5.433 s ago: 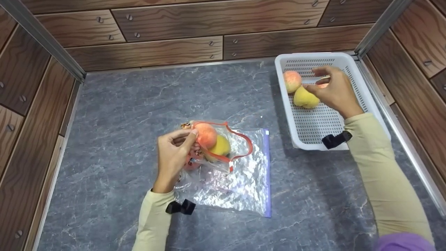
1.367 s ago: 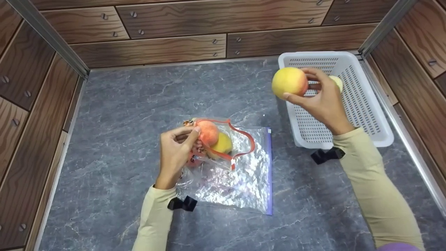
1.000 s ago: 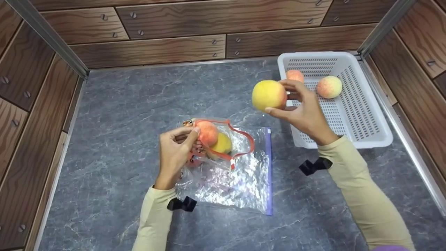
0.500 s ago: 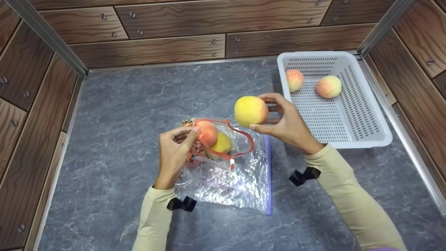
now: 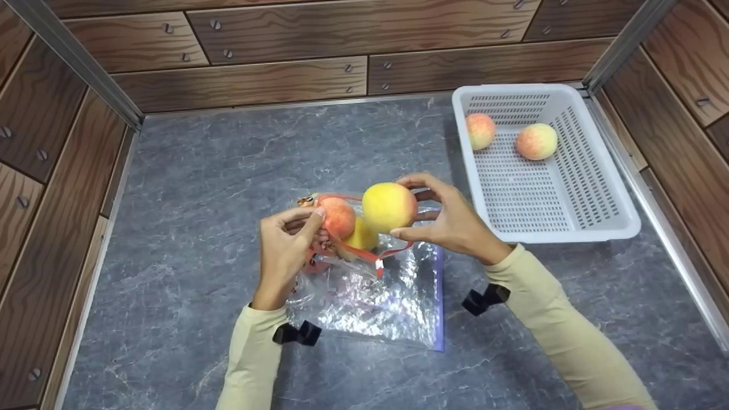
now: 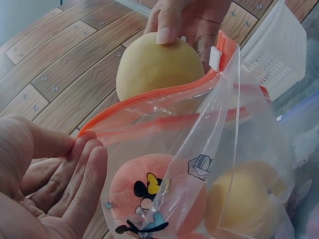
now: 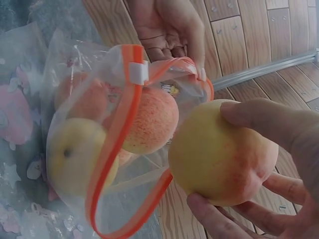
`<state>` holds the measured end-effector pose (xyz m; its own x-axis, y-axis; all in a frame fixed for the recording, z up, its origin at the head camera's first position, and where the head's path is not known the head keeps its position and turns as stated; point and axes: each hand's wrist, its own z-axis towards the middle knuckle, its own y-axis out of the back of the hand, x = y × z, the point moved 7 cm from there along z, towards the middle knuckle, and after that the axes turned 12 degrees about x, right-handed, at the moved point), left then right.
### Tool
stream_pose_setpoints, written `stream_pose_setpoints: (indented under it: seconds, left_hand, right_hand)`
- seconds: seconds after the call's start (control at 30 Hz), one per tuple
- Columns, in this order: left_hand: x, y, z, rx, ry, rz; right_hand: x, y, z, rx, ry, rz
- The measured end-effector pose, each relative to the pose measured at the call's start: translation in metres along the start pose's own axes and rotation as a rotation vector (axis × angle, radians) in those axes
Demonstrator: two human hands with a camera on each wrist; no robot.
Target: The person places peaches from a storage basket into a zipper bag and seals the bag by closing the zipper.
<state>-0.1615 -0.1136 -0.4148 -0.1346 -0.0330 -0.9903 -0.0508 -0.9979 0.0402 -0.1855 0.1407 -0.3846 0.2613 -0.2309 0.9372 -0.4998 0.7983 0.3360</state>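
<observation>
My left hand (image 5: 287,247) pinches the orange-rimmed edge of a clear zip bag (image 6: 197,164) with printed cartoon figures. The bag's mouth gapes, and its white slider (image 7: 138,73) shows at one corner. Inside lie a pinkish peach (image 5: 338,218), a yellow peach (image 7: 75,154) and more reddish fruit partly hidden behind them. My right hand (image 5: 453,219) grips a yellow peach with a red blush (image 5: 389,208) between thumb and fingers. That peach is held at the bag's opening, just outside the orange rim in the right wrist view.
A white perforated basket (image 5: 555,234) stands at the back right, holding two peaches, one at the left wall (image 5: 481,131) and one near the middle (image 5: 536,142). Under the orange-rimmed bag lies a flat clear bag with a purple zip edge (image 5: 439,296). Wood-patterned walls (image 5: 239,82) enclose the grey table.
My right hand has taken the yellow peach out of the basket and carried it left and towards me, over to the bag's mouth. The left hand keeps its pinch on the rim.
</observation>
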Motion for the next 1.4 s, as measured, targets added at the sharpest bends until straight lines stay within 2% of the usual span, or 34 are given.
stream_pose_setpoints:
  seconds: [0.57,0.9,1.1,1.23,1.4]
  left_hand:
    - [0.001,0.001,0.0,0.003,0.018,-0.007]
    - [0.0,0.0,0.0,0.003,0.0,0.017]
    - [0.0,-0.002,0.0,0.018,-0.012,-0.009]
    - [0.0,-0.004,0.001,0.039,-0.012,-0.027]
    - [0.001,-0.003,0.001,0.023,0.007,-0.002]
  right_hand:
    - [0.002,-0.012,-0.004,0.06,0.001,-0.055]
    - [-0.002,-0.019,-0.004,0.1,-0.022,-0.101]
    - [-0.008,-0.022,-0.002,0.125,-0.081,-0.037]
    - [-0.012,-0.021,-0.003,0.116,-0.11,0.008]
    - [-0.014,-0.014,-0.004,0.06,-0.103,-0.028]
